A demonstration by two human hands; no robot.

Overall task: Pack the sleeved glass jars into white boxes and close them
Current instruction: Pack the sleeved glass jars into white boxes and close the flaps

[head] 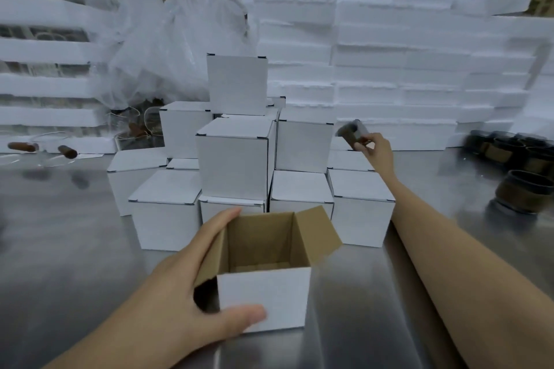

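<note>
An open white box (263,296) with a brown inside stands on the steel table near me, its flaps up and nothing in it. My left hand (192,287) grips its left side, thumb on the front face. My right hand (378,150) is stretched out to the far right of the box stack and holds a sleeved glass jar (351,132) tilted in the air. More sleeved jars (518,192) stand in a group at the right edge of the table.
A stack of closed white boxes (236,165) fills the table's middle behind the open box. White foam slabs (389,69) are piled along the back, with plastic bags (180,39) to the left. Cork-topped glass items (67,152) lie at far left.
</note>
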